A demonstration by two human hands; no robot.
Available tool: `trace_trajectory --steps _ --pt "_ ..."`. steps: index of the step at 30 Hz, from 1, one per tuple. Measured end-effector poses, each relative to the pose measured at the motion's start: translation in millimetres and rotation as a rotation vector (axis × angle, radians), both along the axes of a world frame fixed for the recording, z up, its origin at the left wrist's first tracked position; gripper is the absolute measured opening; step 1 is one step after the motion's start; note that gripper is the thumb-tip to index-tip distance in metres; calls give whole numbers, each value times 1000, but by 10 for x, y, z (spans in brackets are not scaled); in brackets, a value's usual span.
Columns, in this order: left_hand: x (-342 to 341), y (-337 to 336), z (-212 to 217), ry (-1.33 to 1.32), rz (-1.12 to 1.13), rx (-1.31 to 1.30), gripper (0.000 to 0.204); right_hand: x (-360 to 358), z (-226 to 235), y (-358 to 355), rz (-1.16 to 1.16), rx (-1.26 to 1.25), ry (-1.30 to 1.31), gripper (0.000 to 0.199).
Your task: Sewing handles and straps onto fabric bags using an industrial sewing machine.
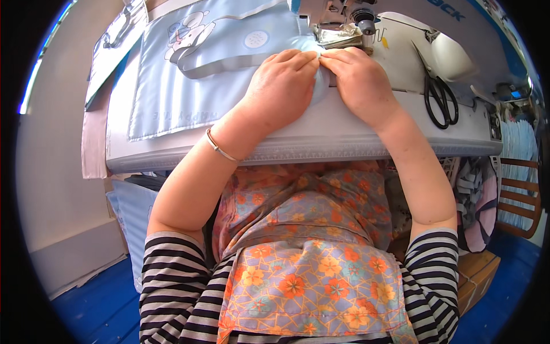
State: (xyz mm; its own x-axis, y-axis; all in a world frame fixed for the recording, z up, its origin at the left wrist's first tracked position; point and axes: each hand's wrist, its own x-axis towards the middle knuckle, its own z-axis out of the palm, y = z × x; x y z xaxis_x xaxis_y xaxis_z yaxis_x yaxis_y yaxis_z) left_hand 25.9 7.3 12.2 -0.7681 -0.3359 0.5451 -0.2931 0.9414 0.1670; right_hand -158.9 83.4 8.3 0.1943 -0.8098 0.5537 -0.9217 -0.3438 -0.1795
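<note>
2 hands, left hand [281, 86] and right hand [358, 80], each grip pinching light-blue satin fabric [172, 92] on the far tabletop [344, 135], near the sewing machine [344, 17]. Probably soft, slippery; hold its edge. Scissors [440, 97] lie right.

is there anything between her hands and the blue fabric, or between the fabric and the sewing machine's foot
Nothing visible. The left hand and right hand press straight onto the light blue fabric, fingers meeting at its edge. That edge lies just short of the presser foot. The scissors lie off to the right.
</note>
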Motion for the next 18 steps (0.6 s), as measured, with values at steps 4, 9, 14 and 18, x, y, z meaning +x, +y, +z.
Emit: trace_trajectory --steps 4,9,14,18 --pt "-6 -66 -26 -33 49 -28 35 -2 -21 -39 15 -40 21 32" --pt "96 -94 2 -73 39 45 42 42 -1 -26 15 -6 43 32" --pt "709 -92 169 -239 85 148 48 17 -18 -22 22 2 41 31" --pt "1463 -263 303 -381 444 211 62 40 -3 -42 19 -29 79 30"
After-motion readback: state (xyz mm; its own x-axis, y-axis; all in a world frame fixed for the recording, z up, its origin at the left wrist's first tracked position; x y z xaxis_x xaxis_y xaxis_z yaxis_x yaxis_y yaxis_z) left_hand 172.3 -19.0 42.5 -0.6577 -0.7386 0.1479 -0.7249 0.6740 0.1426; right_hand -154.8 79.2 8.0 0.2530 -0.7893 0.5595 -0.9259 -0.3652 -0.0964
